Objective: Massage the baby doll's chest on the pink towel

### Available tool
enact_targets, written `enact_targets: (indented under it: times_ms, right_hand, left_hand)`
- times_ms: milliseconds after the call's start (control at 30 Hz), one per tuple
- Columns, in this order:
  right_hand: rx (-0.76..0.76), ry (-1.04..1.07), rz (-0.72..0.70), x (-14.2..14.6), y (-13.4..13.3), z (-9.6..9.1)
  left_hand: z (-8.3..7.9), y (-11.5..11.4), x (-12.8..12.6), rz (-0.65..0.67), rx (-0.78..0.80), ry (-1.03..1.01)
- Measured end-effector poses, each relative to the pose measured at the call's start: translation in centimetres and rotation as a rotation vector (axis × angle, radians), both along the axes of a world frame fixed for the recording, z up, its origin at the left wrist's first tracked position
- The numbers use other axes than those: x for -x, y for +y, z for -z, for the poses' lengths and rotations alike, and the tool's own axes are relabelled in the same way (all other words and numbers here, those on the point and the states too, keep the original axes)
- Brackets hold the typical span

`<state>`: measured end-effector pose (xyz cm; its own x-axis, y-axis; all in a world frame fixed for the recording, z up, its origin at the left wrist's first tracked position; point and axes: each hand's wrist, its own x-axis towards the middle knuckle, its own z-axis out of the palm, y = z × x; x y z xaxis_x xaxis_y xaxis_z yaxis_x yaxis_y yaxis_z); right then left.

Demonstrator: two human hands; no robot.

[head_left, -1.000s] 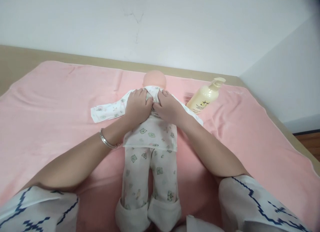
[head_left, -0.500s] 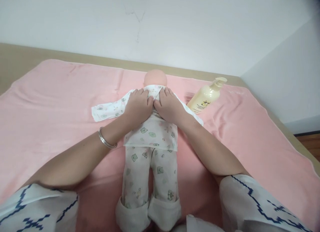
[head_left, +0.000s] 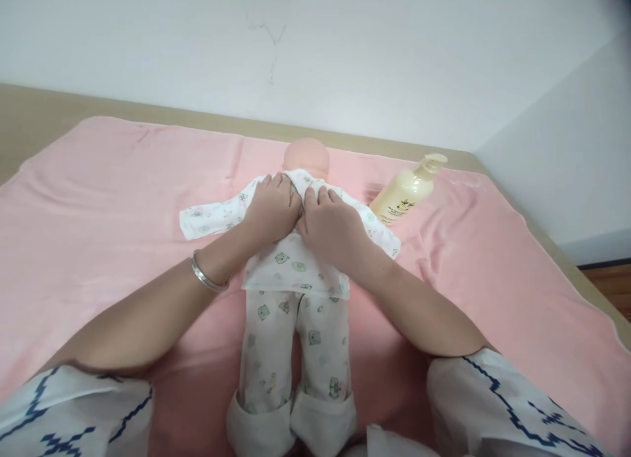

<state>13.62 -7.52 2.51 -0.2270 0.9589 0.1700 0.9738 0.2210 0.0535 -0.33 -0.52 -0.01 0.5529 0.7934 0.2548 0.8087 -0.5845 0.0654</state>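
Observation:
A baby doll lies lengthwise on a pink blanket (head_left: 98, 200), its bald head (head_left: 306, 158) away from me. It wears a white printed shirt (head_left: 296, 263) and matching trousers (head_left: 266, 338) with rolled cuffs. My left hand (head_left: 271, 210) rests palm-down on the left side of the doll's upper torso, fingertips at the collar. My right hand (head_left: 330, 227) lies palm-down beside it on the right side, fingers slightly bent. The two hands touch along the middle. A silver bracelet (head_left: 207, 279) circles my left wrist. The shirt's empty sleeve (head_left: 211, 217) lies flat to the left.
A cream pump bottle (head_left: 404, 197) lies tilted on the blanket just right of the doll's shoulder. The blanket covers a wooden surface (head_left: 29, 108) set against a white wall. Beyond its right edge, wooden floor (head_left: 611, 279) shows far right.
My right hand has slid a little toward me, down from the collar, uncovering more of the shirt's right shoulder. My left hand has stayed at the collar.

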Motion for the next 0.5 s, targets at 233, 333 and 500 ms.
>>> enact_targets:
  times_ms: [233, 333, 500]
  right_hand:
    - [0.138, 0.081, -0.031, -2.7, 4.5, -0.1]
    - [0.134, 0.039, -0.036, -2.6, 4.0, 0.1]
    - [0.053, -0.112, -0.095, -0.5, 0.6, 0.1]
  left_hand:
    - [-2.4, -3.8, -0.6, 0.004, 0.095, -0.118]
    - [-3.0, -3.0, -0.3, -0.056, 0.236, -0.212]
    - [-1.2, 0.6, 0.4, -0.098, 0.295, -0.276]
